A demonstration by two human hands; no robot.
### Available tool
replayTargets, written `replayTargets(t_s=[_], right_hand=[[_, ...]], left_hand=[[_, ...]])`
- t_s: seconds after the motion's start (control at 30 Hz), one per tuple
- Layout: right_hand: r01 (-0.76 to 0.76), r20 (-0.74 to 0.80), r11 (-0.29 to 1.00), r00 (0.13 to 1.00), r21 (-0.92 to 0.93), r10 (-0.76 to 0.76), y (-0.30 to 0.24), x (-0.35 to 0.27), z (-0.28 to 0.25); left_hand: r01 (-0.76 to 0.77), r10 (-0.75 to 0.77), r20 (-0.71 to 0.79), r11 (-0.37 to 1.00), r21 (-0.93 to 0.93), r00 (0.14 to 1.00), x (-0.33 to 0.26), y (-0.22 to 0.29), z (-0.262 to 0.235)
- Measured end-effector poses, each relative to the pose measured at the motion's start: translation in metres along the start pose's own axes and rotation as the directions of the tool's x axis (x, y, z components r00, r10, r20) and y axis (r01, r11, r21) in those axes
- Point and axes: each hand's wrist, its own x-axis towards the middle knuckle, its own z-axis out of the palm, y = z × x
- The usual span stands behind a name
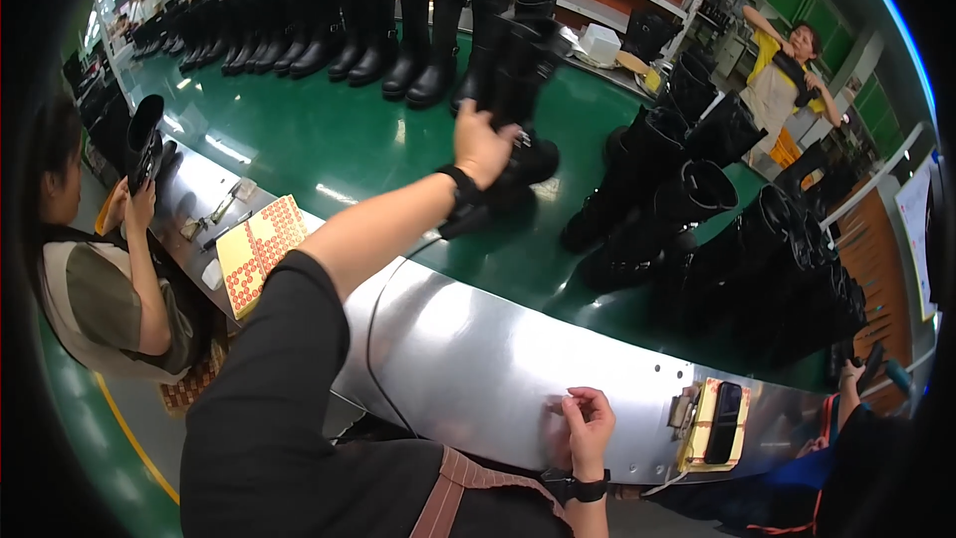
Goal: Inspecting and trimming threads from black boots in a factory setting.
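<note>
My left arm stretches out over the green belt (398, 154). At its end my left hand (485, 146) is closed on a tall black boot (523, 70), which is smeared by motion. Part of the grip is hidden, and other dark boots crowd close around it. Low over the metal edge of the line (478, 329), my right hand (590, 420) has its fingers curled and its thumb near the index finger. Whatever that hand may hold is too small or hidden to make out.
Black boots (433, 40) stand in a long row along the far side. More boots (687, 204) cluster at the right. A phone (724, 423) lies on a yellow pad at the right edge; a dotted sheet (261, 251) lies left. A co-worker (110, 269) handles a boot.
</note>
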Motion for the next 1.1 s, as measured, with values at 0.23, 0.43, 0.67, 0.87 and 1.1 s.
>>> replayTargets(t_s=[0.23, 0.43, 0.67, 0.87, 1.1], right_hand=[[0.014, -0.002, 1.0, 1.0, -0.023, -0.014, 0.003, 0.004, 0.0], [-0.008, -0.002, 0.998, 1.0, -0.069, 0.008, -0.001, 0.002, 0.002], [-0.016, 0.056, 0.993, 0.998, -0.121, 0.023, -0.014, -0.006, -0.007], [0.143, -0.015, 0.946, 0.988, -0.291, -0.154, -0.029, -0.025, -0.032], [-0.039, -0.071, 0.988, 0.997, -0.146, 0.029, -0.017, -0.057, -0.049]], left_hand=[[-0.081, 0.132, -0.217, 0.969, 0.232, 0.967, 0.053, -0.091, -0.119], [0.052, -0.031, -0.065, 0.937, 0.345, 0.997, 0.022, -0.163, -0.142], [-0.036, -0.552, 0.379, 0.532, 0.846, 0.743, 0.028, -0.067, -0.184], [-0.308, -0.037, 0.847, 0.922, 0.233, 0.53, -0.028, 0.077, -0.143], [0.036, -0.044, 0.879, 0.999, 0.031, 0.474, -0.065, 0.137, 0.012]])
